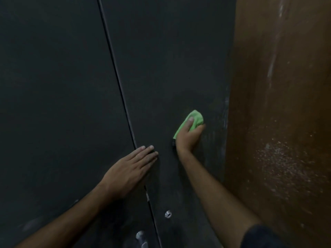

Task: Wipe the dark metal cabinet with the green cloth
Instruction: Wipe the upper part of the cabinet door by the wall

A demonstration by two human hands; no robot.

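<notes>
Hands on cabinet [170, 59], cloth near its right edge.
Right hand [188, 138] grips bunched green cloth [194, 120] against right door; left hand [129, 169] flat, fingers straight, across door seam [116, 74]. Brown wall [279, 104] beside.

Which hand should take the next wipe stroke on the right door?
Right. The right hand already grips the green cloth against the right door. The left hand lies flat with straight fingers across the door seam, holding nothing.
</notes>
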